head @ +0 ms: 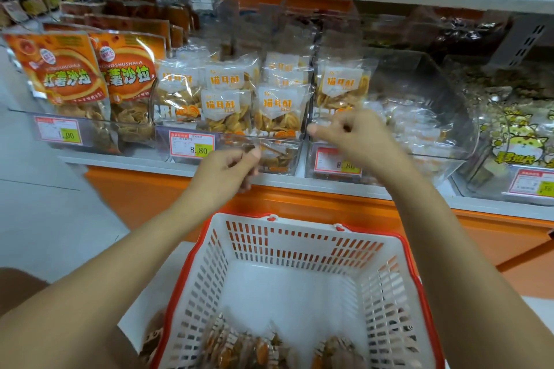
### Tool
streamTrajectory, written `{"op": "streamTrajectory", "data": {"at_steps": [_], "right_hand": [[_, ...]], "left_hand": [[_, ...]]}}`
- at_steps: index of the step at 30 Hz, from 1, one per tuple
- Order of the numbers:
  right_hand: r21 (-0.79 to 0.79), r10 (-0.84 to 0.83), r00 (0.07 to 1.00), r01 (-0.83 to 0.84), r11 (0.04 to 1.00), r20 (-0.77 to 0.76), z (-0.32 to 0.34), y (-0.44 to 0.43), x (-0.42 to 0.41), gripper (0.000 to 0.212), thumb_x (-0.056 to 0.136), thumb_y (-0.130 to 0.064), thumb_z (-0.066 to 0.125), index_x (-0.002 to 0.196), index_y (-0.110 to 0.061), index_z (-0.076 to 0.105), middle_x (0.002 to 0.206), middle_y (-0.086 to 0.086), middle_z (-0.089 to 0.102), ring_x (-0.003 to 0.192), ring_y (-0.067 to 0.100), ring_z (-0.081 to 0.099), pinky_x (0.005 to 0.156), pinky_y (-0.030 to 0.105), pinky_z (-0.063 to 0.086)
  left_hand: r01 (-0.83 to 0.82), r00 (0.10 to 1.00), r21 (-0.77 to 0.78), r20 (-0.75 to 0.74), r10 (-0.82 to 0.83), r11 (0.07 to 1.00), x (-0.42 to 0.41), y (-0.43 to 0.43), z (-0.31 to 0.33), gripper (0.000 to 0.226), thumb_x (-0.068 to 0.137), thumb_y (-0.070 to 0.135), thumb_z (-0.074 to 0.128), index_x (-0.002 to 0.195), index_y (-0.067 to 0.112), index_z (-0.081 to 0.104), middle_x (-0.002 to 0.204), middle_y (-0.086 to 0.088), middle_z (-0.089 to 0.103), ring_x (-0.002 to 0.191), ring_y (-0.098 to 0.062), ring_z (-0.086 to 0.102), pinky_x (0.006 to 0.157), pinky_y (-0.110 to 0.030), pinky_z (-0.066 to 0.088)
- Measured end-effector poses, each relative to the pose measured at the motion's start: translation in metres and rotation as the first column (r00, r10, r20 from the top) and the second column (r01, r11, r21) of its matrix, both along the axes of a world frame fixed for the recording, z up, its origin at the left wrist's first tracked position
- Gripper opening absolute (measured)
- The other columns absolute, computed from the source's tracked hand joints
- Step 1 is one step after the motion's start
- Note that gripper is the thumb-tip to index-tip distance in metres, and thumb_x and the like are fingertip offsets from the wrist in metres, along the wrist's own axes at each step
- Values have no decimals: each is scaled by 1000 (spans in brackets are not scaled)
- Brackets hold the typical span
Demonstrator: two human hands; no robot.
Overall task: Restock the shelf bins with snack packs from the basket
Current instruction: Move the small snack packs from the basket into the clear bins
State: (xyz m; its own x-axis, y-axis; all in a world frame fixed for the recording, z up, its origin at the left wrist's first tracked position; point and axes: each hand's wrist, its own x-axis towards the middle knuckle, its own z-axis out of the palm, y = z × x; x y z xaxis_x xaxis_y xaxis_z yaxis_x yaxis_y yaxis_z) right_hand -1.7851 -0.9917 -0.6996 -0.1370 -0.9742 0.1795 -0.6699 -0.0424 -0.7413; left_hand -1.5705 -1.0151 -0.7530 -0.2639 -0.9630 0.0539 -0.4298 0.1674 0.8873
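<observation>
We look down on a white slotted plastic basket with a red rim [299, 252] in the lower middle of the frame. It sits right under the shelf, we judge so that each pack has only a short way to go. A small heap of clear snack packs of brown-orange crisps [254, 350] lies on its floor at the bottom edge. Most of that floor is bare, so we judge the restocking well along.

The left grip [230, 168], at centre frame, is pressed together, thumb on curled forefinger, with no pack visible in it. It is just in front of the middle clear acrylic bin [239, 145]. The right grip [350, 135], right of centre, is at the front of the neighbouring clear bin [434, 129]. Its fingers are curled and blurred, and we cannot tell whether it pinches anything.

In the middle bin, shelved clear packs with white labels and orange characters [227, 105] stand upright in rows, labels forward, probably so shoppers can read them. A single matching pack [341, 87] stands at the left end of the neighbouring bin. The film looks thin and glossy, with crisps showing below the label, and we judge them brittle.

Orange printed pouches [57, 69] fill the bin at upper left.
</observation>
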Motion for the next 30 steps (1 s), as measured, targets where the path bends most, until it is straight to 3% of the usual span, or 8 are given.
{"op": "streamTrajectory", "data": {"at_steps": [5,8,11,16,21,23,26,30], "right_hand": [[382,281,938,-188,905,-204,-47,28,32,41,87,-43,63,64,-16,42,60,-2,46,52,10,40,51,21,33],[618,414,881,-197,761,-230,-99,34,40,29,87,-43,63,78,-18,54,90,-3,67,65,8,55,57,18,42],[720,475,859,-206,662,-190,-168,41,41,23,86,-35,68,99,-18,60,121,1,62,94,14,60,77,18,44],[859,511,859,-241,451,-27,-280,71,36,51,81,-23,74,125,-11,51,126,7,54,100,15,51,82,23,43],[928,592,806,-225,297,6,-342,98,39,52,83,-9,64,130,-11,41,135,10,44,117,24,46,85,30,41],[935,604,797,-224,276,13,-354,102,42,34,83,-7,58,110,-15,39,120,11,47,99,22,45,77,32,38],[940,589,808,-209,271,10,-360,102,47,18,86,-9,47,91,-16,31,91,5,39,81,18,35,71,32,32],[929,650,758,-212,304,-40,-369,102,50,26,89,-15,55,95,-14,29,88,3,36,86,20,37,78,31,36]], "left_hand": [[126,890,188,412,-195,974,25,30,-56,41,91,40,59,61,13,59,54,2,59,51,-6,54,53,-19,39],[99,760,238,609,-228,966,51,40,-84,27,91,42,58,88,16,67,84,3,67,78,-11,61,67,-24,46],[65,564,245,791,-238,967,75,44,-105,47,94,43,53,131,14,53,129,-4,57,113,-19,56,91,-28,45],[20,406,421,825,-392,907,79,47,-117,76,96,46,47,149,1,16,135,-13,50,118,-24,53,86,-27,43],[22,322,478,828,-459,878,68,44,-120,87,98,47,43,147,-9,-4,100,-7,62,77,-13,57,61,-21,40],[14,281,480,840,-464,877,65,38,-122,84,98,48,42,148,-9,7,117,-13,61,78,-15,58,65,-23,43],[21,207,503,843,-496,864,60,30,-117,70,97,50,42,139,-5,35,152,-25,25,93,-22,62,75,-28,46],[35,171,518,839,-516,854,53,25,-113,48,96,52,43,88,6,52,156,-24,14,73,-19,57,65,-27,40]]}}
